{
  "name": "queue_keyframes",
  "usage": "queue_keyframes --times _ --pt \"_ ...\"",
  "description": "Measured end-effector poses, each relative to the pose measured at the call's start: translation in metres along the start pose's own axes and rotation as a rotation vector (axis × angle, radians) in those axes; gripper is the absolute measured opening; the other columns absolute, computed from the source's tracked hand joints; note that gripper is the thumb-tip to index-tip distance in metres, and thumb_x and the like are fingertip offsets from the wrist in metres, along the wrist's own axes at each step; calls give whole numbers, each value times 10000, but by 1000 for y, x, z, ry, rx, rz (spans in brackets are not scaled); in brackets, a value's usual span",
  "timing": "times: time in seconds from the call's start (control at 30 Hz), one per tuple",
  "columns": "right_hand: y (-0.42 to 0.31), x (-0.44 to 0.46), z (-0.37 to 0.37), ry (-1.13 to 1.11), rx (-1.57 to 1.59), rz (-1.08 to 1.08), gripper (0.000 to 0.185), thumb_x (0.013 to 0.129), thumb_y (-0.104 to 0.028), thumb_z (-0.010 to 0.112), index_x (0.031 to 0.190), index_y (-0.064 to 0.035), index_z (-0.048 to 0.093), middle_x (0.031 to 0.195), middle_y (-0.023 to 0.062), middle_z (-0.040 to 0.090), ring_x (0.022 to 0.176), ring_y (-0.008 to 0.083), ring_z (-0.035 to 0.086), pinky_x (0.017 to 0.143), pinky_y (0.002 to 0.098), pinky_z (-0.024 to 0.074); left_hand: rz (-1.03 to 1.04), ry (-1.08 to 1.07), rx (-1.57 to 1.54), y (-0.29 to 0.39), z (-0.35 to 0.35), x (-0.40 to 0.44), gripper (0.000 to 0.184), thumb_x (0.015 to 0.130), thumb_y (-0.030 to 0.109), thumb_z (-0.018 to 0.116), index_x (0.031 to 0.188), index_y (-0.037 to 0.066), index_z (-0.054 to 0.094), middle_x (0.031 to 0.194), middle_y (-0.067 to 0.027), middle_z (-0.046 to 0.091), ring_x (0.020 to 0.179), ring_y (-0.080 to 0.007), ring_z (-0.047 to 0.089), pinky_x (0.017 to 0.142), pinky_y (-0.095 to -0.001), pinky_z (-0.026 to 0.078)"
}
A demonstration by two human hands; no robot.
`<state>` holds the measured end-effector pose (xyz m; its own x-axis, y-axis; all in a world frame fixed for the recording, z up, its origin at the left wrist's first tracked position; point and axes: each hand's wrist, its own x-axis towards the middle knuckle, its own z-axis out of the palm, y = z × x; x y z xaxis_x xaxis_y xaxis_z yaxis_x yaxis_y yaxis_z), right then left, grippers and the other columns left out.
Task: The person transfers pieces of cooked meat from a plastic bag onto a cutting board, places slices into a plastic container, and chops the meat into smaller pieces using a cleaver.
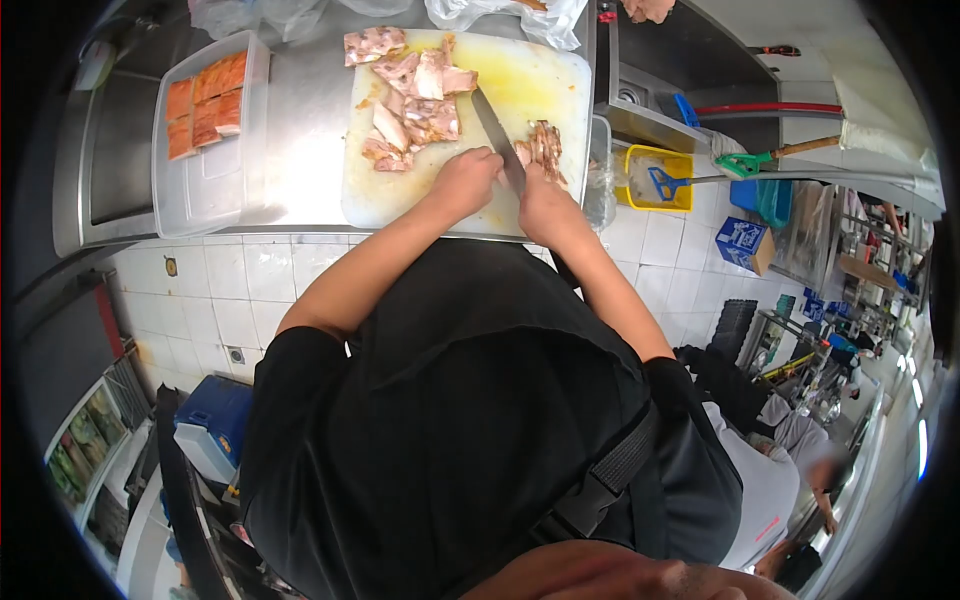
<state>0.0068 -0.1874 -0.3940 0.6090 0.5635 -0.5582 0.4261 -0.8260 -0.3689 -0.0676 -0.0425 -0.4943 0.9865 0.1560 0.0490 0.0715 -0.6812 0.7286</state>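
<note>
My right hand (553, 212) is wrapped round the handle of a knife (493, 128), its long blade pointing away across the white cutting board (525, 75). Close to the blade's left side is my left hand (468, 183), fingers curled closed; anything they may hold is hidden. Beyond it and to the left lie several large pieces of cooked meat (425, 112), pale pink with browned edges. A small pile of cut meat strips (543, 147) sits on the board just beyond my right hand. The knife tip comes near the large pieces.
The board rests on a steel counter (305, 130). At left stands a clear plastic container (190, 205) with orange-brown blocks (205, 105) in it. Plastic bags (510, 20) lie at the far edge. To the right are a sink (630, 92) and a yellow bucket (640, 197). A person (765, 490) is behind me.
</note>
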Motion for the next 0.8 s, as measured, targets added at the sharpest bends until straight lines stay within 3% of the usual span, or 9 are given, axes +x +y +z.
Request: queue_keyframes --times 0.17,0.23,0.43,0.5,0.8 --pt "-2 -1 2 -49 -37 4 244 898 -62 464 1111 55 448 978 363 651 939 501 656 828 569 498 -1 9 12 -2 3 4 90 852 31 601 853 51 688 875 -140 646 862 -360 648 772 -452 532" --pt "6 11 25 86 34 -35 255 916 -80 455 1126 62 435 948 354 658 920 504 658 808 572 501 9 -3 23 -4 3 4 91 854 35 598 851 50 688 872 -140 647 860 -358 648 771 -452 532" --pt "4 20 17 82 31 -81 263 933 -106 470 1129 63 424 956 356 653 902 504 659 796 577 500 41 10 31 -4 3 6 84 846 36 602 845 45 686 861 -138 639 857 -353 647 766 -452 530" --pt "6 12 10 76 27 -88 267 933 -110 478 1128 64 425 953 358 652 899 501 660 795 577 502 7 85 11 -1 5 0 70 837 43 612 818 37 679 845 -143 636 845 -356 647 754 -455 531" --pt "14 22 20 174 131 -87 308 929 -138 530 1170 43 466 958 348 657 935 510 640 829 570 493 34 6 75 -1 3 4 56 808 30 616 838 24 663 846 -164 634 825 -375 642 748 -464 532"
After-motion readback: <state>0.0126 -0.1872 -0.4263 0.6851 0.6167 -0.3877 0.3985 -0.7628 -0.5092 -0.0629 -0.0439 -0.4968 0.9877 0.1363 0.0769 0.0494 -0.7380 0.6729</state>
